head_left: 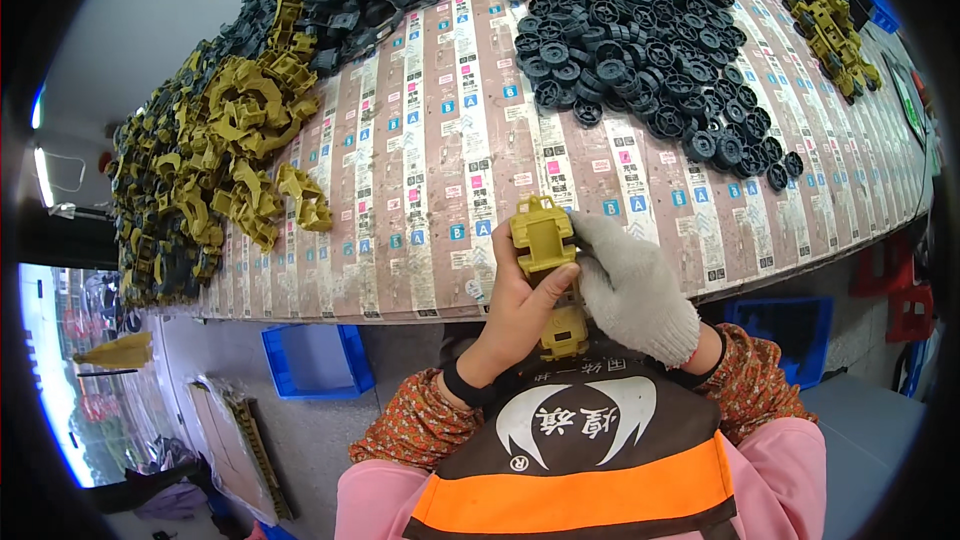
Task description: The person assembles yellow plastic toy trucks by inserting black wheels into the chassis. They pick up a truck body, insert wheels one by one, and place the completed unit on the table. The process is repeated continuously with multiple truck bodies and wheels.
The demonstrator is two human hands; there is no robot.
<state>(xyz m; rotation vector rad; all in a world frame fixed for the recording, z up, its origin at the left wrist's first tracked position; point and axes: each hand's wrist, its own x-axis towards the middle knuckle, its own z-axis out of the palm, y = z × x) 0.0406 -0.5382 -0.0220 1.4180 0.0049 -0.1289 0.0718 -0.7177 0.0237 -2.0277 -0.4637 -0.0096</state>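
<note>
Near the table's front edge I hold a yellow plastic toy-vehicle part [543, 238], shaped like a small chassis. My left hand [518, 312], bare with a black band at the wrist, grips its left side, thumb across the lower end. My right hand [632, 285], in a pale knitted glove, closes on the right side of the same part; its fingertips are mostly hidden. Just below the hands another yellow plastic piece [564, 333] shows against my dark apron [590, 420]; what supports it is hidden.
Black toy wheels [640, 50] lie heaped on the paper-covered table [420, 220]. Yellow plastic parts [240, 110] pile up at the left, dark parts [350, 0] behind. More yellow parts [835, 35] lie far right. Blue bins [318, 360] and red stools [908, 312] stand below the edge.
</note>
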